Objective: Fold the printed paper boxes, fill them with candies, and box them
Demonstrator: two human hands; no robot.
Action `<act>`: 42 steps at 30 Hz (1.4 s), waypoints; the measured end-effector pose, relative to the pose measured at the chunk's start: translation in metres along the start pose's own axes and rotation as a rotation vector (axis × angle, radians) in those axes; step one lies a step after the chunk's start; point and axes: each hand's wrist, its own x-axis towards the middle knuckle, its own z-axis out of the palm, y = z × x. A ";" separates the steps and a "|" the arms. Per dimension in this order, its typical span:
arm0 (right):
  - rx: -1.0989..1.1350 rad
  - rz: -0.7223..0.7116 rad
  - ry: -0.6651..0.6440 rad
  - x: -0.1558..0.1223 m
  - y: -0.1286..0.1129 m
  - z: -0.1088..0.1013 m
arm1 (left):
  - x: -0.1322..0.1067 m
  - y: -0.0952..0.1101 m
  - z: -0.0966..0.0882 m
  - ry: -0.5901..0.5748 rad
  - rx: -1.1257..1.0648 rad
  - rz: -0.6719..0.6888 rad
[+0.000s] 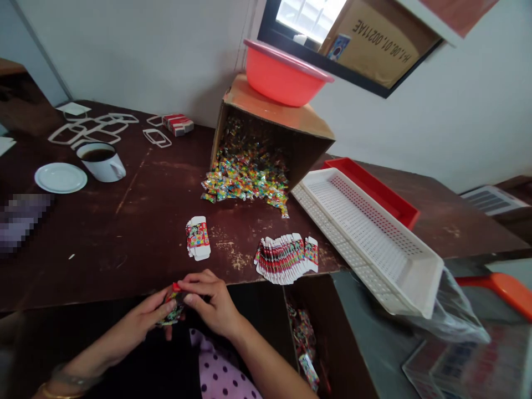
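Close to the table's front edge, my left hand (152, 313) is wrapped round a small printed candy box (171, 310). The fingers of my right hand (210, 299) pinch at the red top end of that box; part of it is hidden behind them. Just beyond my hands lies a short stack of flat printed boxes (198, 238). A fanned row of similar boxes (282, 257) lies to the right. Farther back, wrapped colourful candies (245, 177) spill from a cardboard box (313, 123) tipped on its side.
A pink basin (285, 75) rests on the cardboard box. To the right are a white perforated basket (366, 238) and a red tray (401, 208). At the left stand a mug (102, 166) and a white saucer (61, 178). An open carton (344, 338) with filled packs sits below the table edge.
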 end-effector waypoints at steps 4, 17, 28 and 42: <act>-0.139 -0.049 0.058 -0.007 -0.011 -0.007 | 0.001 0.003 0.016 -0.091 -0.156 -0.071; -0.506 0.177 0.021 -0.027 -0.040 -0.108 | 0.018 0.019 -0.007 0.207 -0.162 0.006; -0.750 0.285 0.367 0.111 0.051 -0.036 | 0.012 0.003 -0.005 0.244 -0.109 0.043; -0.915 0.381 0.282 0.102 0.026 -0.020 | 0.018 -0.002 -0.011 0.091 0.013 0.056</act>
